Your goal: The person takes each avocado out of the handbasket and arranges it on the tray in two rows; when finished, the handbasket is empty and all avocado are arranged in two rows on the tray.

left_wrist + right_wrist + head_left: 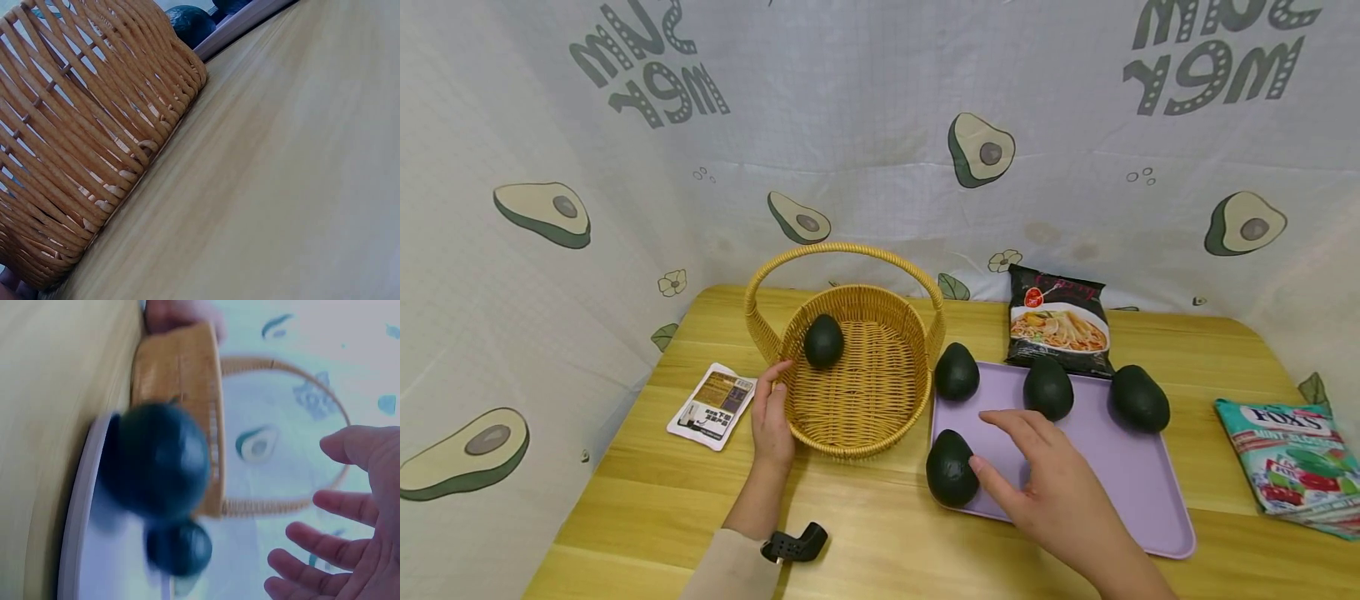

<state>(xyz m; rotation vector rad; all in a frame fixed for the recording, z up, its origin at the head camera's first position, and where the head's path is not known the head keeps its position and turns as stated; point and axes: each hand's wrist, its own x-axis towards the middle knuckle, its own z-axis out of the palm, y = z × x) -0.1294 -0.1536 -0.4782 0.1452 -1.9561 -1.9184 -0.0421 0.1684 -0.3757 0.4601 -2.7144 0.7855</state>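
Observation:
My left hand [772, 417] rests against the left side of a round wicker basket [917, 400], its fingertips at the rim. In the left wrist view the woven basket wall [94, 125] fills the upper left. Inside the basket lies one dark green avocado [823, 342]. Over a lilac tray [1120, 475] my right hand [1060, 492] spreads its fingers and holds nothing. Its thumb is close to an avocado [952, 468] at the tray's near left corner; touch cannot be told. More avocados sit along the tray's far side: left [957, 372], middle [1048, 389] and right [1138, 399].
A black noodle packet [1058, 321] stands behind the tray. A teal candy bag [1292, 467] lies at the right, and a small white-edged pouch [712, 407] lies left of the basket. The basket's tall handle [846, 248] arches above it. A printed curtain [865, 125] hangs behind the table.

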